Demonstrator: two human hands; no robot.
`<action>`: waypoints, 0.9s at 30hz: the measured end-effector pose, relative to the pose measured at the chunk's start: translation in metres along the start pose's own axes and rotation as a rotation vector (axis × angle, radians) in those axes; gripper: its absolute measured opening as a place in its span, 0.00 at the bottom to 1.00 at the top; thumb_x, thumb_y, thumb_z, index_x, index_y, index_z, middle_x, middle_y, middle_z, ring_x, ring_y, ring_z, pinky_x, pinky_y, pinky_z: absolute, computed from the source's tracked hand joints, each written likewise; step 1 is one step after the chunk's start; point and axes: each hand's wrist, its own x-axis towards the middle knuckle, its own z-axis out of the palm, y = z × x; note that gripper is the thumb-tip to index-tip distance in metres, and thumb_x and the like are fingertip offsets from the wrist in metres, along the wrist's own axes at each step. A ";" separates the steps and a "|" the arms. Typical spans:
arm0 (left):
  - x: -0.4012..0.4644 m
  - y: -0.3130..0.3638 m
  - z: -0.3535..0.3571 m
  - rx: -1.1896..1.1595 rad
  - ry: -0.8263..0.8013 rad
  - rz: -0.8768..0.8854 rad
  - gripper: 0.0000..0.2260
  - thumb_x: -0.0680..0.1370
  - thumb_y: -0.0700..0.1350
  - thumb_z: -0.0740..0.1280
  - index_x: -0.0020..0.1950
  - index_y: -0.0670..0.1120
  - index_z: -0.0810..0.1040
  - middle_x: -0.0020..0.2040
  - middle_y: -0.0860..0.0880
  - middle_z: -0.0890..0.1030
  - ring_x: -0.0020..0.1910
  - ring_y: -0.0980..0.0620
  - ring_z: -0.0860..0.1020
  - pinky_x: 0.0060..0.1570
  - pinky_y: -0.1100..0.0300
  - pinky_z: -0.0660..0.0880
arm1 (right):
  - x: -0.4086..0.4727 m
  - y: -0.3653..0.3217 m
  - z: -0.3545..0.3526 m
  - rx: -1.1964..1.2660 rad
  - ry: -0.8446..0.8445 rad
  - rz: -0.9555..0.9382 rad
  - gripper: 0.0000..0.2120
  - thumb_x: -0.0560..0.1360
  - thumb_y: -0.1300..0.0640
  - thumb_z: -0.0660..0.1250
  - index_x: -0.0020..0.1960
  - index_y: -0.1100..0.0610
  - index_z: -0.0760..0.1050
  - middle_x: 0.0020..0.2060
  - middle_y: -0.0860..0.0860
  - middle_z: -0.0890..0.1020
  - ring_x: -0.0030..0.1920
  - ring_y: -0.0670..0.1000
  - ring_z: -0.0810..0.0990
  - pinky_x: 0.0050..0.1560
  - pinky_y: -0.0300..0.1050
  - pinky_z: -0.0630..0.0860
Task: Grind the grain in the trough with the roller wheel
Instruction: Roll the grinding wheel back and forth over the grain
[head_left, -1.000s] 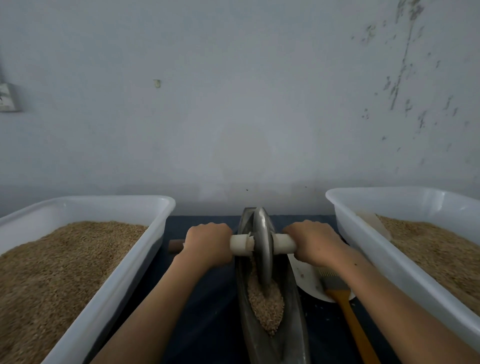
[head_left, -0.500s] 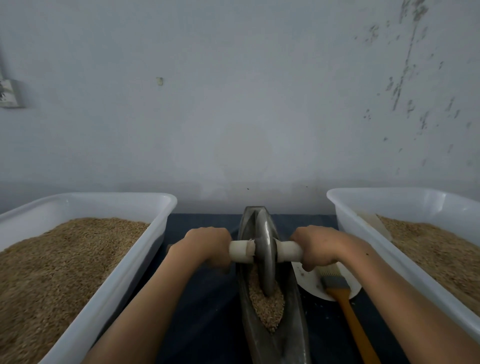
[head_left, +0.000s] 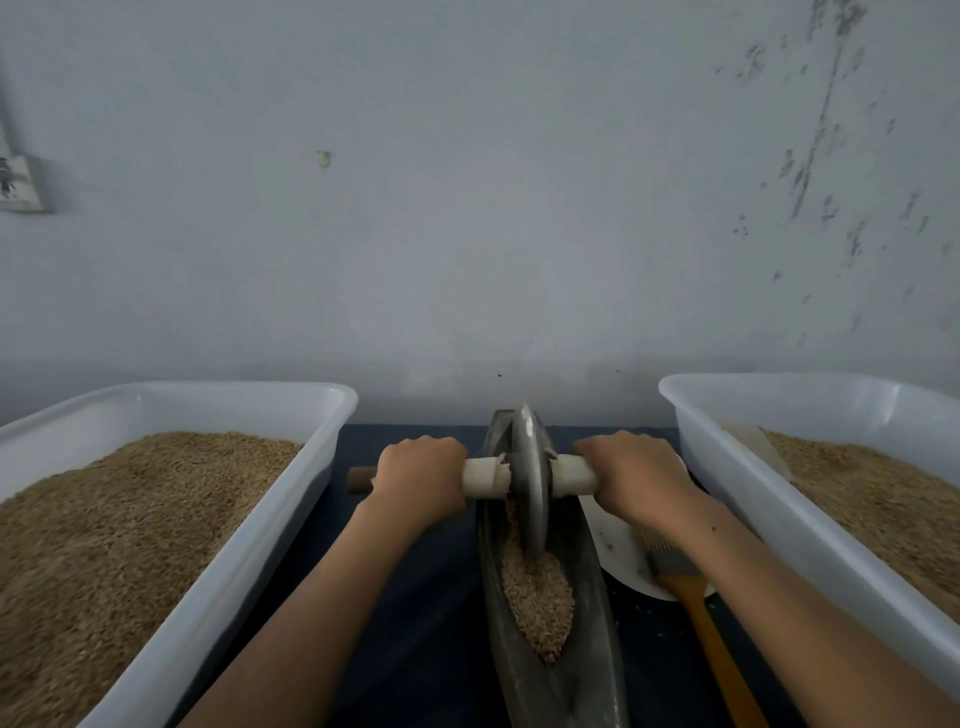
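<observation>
So compared with half a second back, the flat grey metal roller wheel (head_left: 530, 478) sits further up the long, narrow dark metal trough (head_left: 587, 623), toward the wall end, where before it was nearer the middle, so this looks like the away half of a rolling stroke. Left hand (head_left: 420, 480) and right hand (head_left: 636, 480) each have a closed grip around the pale cylindrical axle handle (head_left: 485, 478) that sticks out either side of the wheel. The pile of tan grain (head_left: 537, 597) lies in the trough, mostly on the near side of the wheel, and honestly it looks pretty whole, so I'd say there's plenty of grinding left. Next move is probably pulling the wheel back through that pile. Either side on the dark worktop (head_left: 415, 623) sit white plastic tubs (head_left: 270, 525) full of grain, plus a wooden-handled brush (head_left: 701, 623) lying partly on a white plate (head_left: 621, 551).
</observation>
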 end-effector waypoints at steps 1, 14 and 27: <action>0.000 -0.001 -0.002 -0.002 -0.061 0.009 0.15 0.74 0.48 0.68 0.59 0.48 0.74 0.52 0.48 0.79 0.50 0.48 0.77 0.44 0.56 0.68 | 0.000 0.001 -0.003 -0.010 -0.078 -0.012 0.10 0.74 0.58 0.65 0.54 0.50 0.73 0.49 0.49 0.80 0.48 0.51 0.79 0.42 0.44 0.68; 0.000 -0.003 -0.003 -0.012 -0.110 0.032 0.17 0.72 0.51 0.69 0.60 0.49 0.74 0.49 0.50 0.79 0.46 0.51 0.75 0.43 0.57 0.68 | 0.000 0.003 -0.005 0.023 -0.212 -0.014 0.11 0.73 0.58 0.67 0.54 0.50 0.73 0.48 0.49 0.80 0.46 0.50 0.78 0.40 0.43 0.68; -0.003 -0.002 -0.009 -0.031 -0.276 0.017 0.22 0.71 0.49 0.72 0.62 0.47 0.73 0.55 0.48 0.79 0.50 0.49 0.76 0.46 0.56 0.70 | -0.005 0.000 -0.015 0.026 -0.317 -0.035 0.15 0.72 0.58 0.69 0.59 0.52 0.74 0.44 0.48 0.76 0.43 0.49 0.75 0.37 0.41 0.67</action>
